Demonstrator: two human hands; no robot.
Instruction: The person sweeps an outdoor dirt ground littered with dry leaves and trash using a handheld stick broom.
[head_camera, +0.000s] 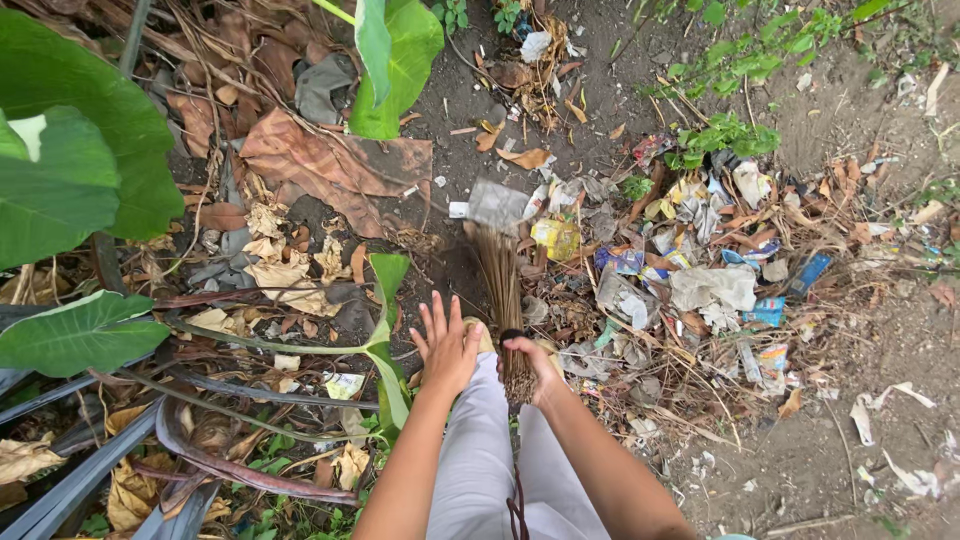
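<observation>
Big green leaves, dry brown leaf, wrapper litter pile, bare dirt

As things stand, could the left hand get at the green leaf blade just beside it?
Probably yes. The left hand is open and empty, fingers spread, with the narrow green leaf right next to it and nothing between them. The right hand grips the stick broom.

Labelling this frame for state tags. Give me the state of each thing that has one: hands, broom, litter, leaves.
right hand: shut on the stick broom's bound end
left hand: open, fingers spread, holding nothing
stick broom: held, bristles fanned out and pointing away over the dirt
litter pile: heaped, wrappers crumpled among dry leaves
large green leaves: fresh, on their stalks
brown leaf: dry, lying flat
</observation>
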